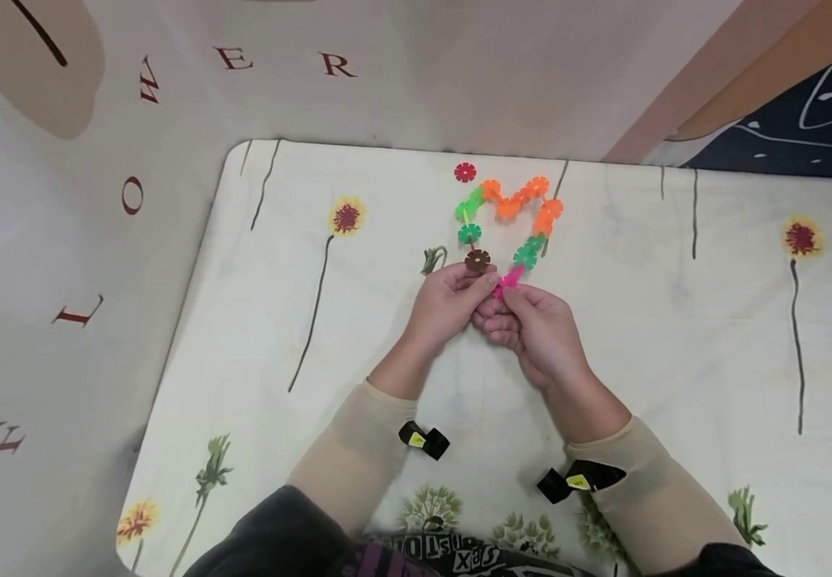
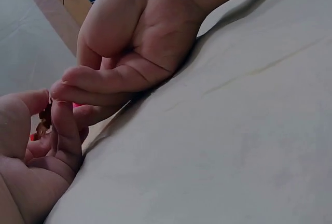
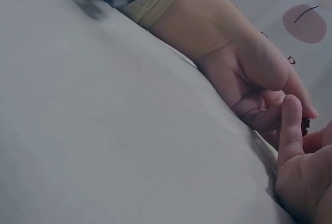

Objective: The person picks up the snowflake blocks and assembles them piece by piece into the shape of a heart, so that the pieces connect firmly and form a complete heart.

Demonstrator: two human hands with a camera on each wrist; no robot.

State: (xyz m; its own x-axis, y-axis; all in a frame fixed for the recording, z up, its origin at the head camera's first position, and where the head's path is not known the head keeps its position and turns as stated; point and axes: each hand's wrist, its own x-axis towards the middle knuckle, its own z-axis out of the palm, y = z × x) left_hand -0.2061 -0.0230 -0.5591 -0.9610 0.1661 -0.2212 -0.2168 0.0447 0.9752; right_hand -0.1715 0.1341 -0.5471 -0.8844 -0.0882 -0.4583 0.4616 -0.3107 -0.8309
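A chain of interlocking snowflake discs lies in a heart-like outline, with orange discs (image 1: 506,208) at the top and green discs (image 1: 529,252) down both sides. At its lower left end, my left hand (image 1: 445,308) pinches a brown snowflake disc (image 1: 477,260) between thumb and fingers. Opposite, my right hand (image 1: 549,332) pinches the pink snowflake discs (image 1: 510,277) at the other end. The fingertips of both hands meet or nearly meet. In the left wrist view the brown disc shows edge-on by the left thumb; fingers hide most of the pink discs.
A single red snowflake disc (image 1: 465,172) lies apart, beyond the chain near the table's far edge. The pale, flower-printed tablecloth (image 1: 661,320) covers the table. A printed curtain (image 1: 416,96) hangs along the far and left sides.
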